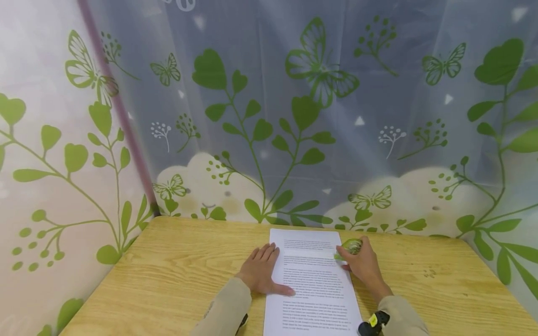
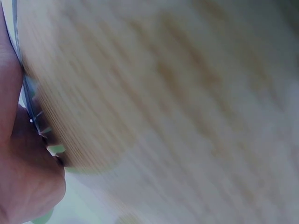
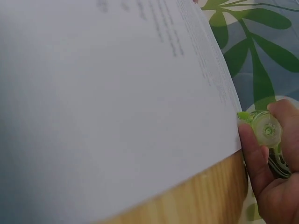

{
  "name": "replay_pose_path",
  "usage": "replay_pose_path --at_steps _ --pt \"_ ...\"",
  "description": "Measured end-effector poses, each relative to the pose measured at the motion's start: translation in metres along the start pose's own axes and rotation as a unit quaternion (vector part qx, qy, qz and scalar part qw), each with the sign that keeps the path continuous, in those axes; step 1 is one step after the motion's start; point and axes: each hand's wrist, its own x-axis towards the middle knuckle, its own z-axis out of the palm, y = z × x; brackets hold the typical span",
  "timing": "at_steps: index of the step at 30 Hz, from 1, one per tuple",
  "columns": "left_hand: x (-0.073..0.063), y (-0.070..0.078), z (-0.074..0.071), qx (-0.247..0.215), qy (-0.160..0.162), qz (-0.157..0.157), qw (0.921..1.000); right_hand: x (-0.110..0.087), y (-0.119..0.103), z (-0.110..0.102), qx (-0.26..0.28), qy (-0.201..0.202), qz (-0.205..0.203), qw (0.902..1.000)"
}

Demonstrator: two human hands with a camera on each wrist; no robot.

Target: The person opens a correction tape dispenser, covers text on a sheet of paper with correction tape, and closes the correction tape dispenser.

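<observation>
A printed sheet of paper (image 1: 308, 305) lies on the wooden table (image 1: 185, 261) in the head view. My left hand (image 1: 261, 271) rests on its left edge, fingers straight and thumb spread across the text. Over the sheet's upper right edge, my right hand (image 1: 365, 264) grips a green see-through correction tape dispenser (image 1: 352, 245) between thumb and fingers. In the right wrist view the dispenser (image 3: 268, 130) shows its round clear reel, its tip right at the paper's edge. Only part of the left hand (image 2: 30, 186) shows at the side of the left wrist view.
A curtain (image 1: 273, 116) printed with green leaves, butterflies and pale clouds hangs right behind the table's back edge. Light sleeves cover both forearms, and a black band with a yellow mark (image 1: 373, 320) is on the right wrist.
</observation>
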Motion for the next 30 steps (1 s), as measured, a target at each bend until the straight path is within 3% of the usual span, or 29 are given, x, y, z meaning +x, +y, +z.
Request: replay_pose_path --at_steps 5,9,12,18,24,27,30 --pt "0.002 -0.001 -0.004 -0.008 -0.008 0.0 0.9999 0.0 0.0 -0.002 0.009 0.005 -0.004 0.9999" --pt "0.002 -0.005 -0.008 -0.033 -0.021 0.01 0.9992 0.001 0.005 -0.004 0.079 0.006 0.015 0.9968" --pt "0.002 -0.009 -0.008 -0.047 -0.027 0.025 0.9982 0.0 0.008 -0.007 0.147 0.016 0.038 0.9882" --pt "-0.001 -0.014 -0.006 -0.038 -0.021 0.034 0.9985 -0.002 -0.005 -0.005 0.227 0.033 0.072 0.9707" --pt "0.002 -0.016 0.005 -0.013 -0.005 0.039 0.9992 -0.006 -0.035 0.025 0.292 0.065 0.074 0.9513" --pt "0.001 -0.012 0.002 -0.007 -0.003 0.036 0.9993 -0.008 -0.047 0.051 0.272 0.059 0.062 0.9586" --pt "-0.002 -0.01 -0.002 -0.006 -0.008 0.032 0.9994 -0.011 -0.053 0.079 0.224 0.031 0.048 0.9729"
